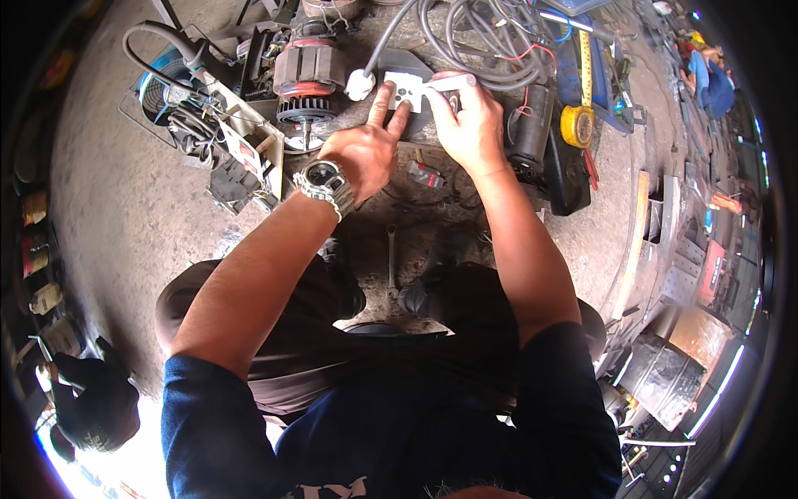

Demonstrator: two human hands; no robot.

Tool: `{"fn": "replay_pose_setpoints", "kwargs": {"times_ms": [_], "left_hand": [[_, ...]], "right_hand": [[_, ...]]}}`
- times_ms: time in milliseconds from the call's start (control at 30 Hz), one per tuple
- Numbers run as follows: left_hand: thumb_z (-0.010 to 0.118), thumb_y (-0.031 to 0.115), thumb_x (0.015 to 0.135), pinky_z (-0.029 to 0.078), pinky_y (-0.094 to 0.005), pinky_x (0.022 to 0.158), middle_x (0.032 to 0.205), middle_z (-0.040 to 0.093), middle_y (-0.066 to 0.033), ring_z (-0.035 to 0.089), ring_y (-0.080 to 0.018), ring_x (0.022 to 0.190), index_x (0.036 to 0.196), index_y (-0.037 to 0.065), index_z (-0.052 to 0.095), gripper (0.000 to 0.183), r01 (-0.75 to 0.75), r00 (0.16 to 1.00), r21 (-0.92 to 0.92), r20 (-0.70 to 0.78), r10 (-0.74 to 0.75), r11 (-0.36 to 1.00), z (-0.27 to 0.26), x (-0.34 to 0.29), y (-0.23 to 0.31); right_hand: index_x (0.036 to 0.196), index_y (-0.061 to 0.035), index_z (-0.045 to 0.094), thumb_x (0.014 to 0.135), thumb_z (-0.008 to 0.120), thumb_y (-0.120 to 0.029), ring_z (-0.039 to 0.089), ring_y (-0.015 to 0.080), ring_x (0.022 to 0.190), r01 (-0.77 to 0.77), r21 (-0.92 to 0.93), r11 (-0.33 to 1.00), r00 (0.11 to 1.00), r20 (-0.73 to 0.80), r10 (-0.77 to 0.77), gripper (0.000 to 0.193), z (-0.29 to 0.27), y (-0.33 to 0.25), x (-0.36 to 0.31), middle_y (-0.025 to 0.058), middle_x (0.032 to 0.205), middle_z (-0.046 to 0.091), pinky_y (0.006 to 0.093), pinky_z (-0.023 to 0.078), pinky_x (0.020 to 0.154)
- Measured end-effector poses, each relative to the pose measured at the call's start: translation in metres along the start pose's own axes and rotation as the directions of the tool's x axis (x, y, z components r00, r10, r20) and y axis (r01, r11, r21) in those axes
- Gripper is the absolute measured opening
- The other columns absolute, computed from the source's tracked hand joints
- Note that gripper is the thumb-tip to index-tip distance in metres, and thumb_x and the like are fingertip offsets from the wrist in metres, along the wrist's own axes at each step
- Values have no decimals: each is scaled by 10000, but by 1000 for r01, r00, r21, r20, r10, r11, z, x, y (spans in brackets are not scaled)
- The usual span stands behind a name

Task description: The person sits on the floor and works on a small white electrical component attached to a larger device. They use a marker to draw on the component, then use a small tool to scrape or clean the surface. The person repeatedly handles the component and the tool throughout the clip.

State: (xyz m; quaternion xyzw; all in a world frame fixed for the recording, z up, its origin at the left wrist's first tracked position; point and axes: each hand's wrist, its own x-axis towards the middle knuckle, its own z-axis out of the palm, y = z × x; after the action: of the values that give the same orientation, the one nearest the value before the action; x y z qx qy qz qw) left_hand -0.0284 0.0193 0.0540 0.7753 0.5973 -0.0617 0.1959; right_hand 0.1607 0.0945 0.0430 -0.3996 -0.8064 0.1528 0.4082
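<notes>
Holds down a flat white card [411, 81] with dark round spots on a grey plate [405, 60], two left hand [366, 154] fingers spread; pinches a smooth white stick [450, 84] beside it with right hand [475, 125].

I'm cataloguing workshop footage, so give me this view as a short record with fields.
Left hand: fingers touching a white card with dark spots
Right hand: holding a white stick, exact kind unclear
Left wrist: watch
Beyond left hand: motor
Right of right hand: yellow tape measure
Floor: wrench between the feet
</notes>
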Motion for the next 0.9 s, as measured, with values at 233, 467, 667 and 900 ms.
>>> {"fn": "replay_pose_setpoints", "kwargs": {"times_ms": [233, 467, 667, 900], "left_hand": [[652, 267, 1017, 690, -464, 780, 1801, 48, -338, 821, -365, 988, 1753, 76, 201, 884, 4, 1000, 58, 19, -6, 998, -3, 0, 2], [658, 267, 1014, 692, -457, 785, 1799, 45, -341, 820, -362, 1007, 1752, 68, 193, 894, -8, 1000, 75, -16, 9, 997, -3, -1, 3], [667, 273, 1016, 692, -453, 783, 1804, 34, -332, 821, -358, 1007, 1755, 80, 194, 899, 12, 1000, 74, 27, -14, 997, -2, 1, 2], [686, 267, 999, 690, -459, 777, 1806, 53, -326, 823, -362, 976, 1750, 81, 217, 905, 8, 1000, 66, 1, -8, 998, 1, 1, 2]], "right_hand": [[1104, -45, 678, 953, 808, -127, 772, 382, 922, 29, -8, 1000, 1000, -3, -29, 215, 5, 5, 1, 136, 1000, 795, 475, 605, 835], [1084, -55, 667, 947, 803, -110, 769, 392, 927, 50, 25, 998, 998, 27, -51, 201, 1, 4, 4, 137, 1026, 790, 490, 602, 843], [1161, -50, 692, 966, 801, -86, 791, 321, 865, 92, -106, 990, 996, 30, -89, 226, -1, 2, 4, 117, 1056, 802, 420, 615, 743], [1144, -48, 700, 972, 801, -98, 787, 329, 884, 51, -50, 997, 999, 8, -51, 206, 3, 5, 0, 118, 1086, 805, 419, 617, 763]]}}
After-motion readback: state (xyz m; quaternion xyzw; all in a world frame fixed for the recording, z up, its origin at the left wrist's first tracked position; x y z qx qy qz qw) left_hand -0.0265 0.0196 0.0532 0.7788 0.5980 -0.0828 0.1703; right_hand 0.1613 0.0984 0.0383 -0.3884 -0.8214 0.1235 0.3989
